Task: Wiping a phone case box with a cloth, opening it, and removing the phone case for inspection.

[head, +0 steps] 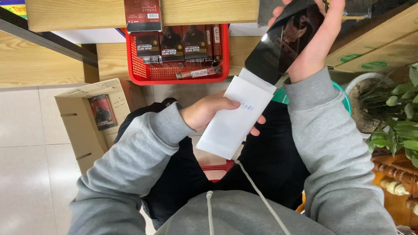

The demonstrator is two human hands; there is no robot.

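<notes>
Two hands (209,112), one white envelope (233,119), one black sleeve (283,41)

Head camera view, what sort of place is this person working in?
Probably a small shop's packing or stock area: a red basket of identical dark boxed products, open cardboard cartons on the tiled floor, and wooden shelving.

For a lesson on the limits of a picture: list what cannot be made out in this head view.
- Right hand: fingertips cut off by the top edge.
- Black glossy packet: far side hidden; glare blurs its picture.
- White envelope: contents hidden; left hand covers part.
- Red basket: boxes' tops hidden behind the wooden shelf.
- Cardboard box: inside hidden by its wall.
</notes>
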